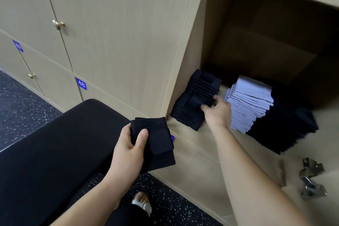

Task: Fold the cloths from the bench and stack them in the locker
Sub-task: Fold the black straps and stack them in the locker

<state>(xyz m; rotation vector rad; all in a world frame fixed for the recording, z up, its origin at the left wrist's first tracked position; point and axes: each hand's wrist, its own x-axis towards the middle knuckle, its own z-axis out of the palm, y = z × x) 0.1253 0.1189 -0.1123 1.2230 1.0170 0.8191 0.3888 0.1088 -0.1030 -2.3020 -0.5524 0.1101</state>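
A wall of pale wooden locker doors (119, 33) fills the far left. A black padded worktop (55, 152) lies at the near left, over a speckled dark floor (18, 101). At the right, one locker (216, 24) stands open. On its floor, three stacks sit side by side: a dark stack (190, 108) at the left, a light blue stack (249, 104) in the middle and another dark pile (286, 130) at the right.

The left hand (128, 150) holds a folded dark cloth (161, 145) between worktop and locker, its thumb (142, 136) pressed on top and the fingers curled underneath. The right hand (218, 113) reaches into the locker, with bent fingers (218, 99) touching the near edge of the left dark stack. Whether they pinch it, I cannot tell.

Metal hinges (311, 180) show at the near right, and a blue plate marked 48 (81, 83) at the left.
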